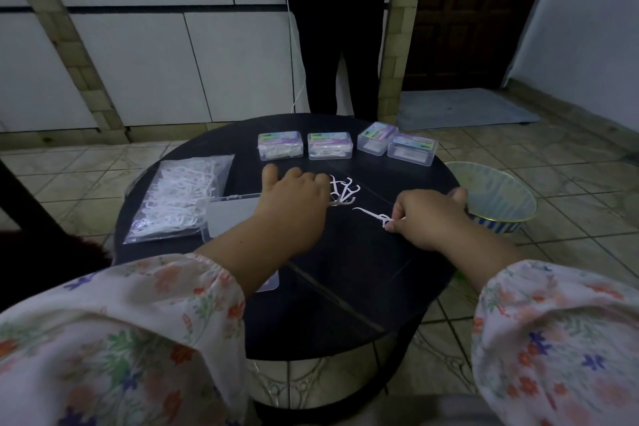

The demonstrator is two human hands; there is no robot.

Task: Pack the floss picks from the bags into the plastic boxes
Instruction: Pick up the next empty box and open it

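White floss pick pinched by right hand — left hand palm-down.
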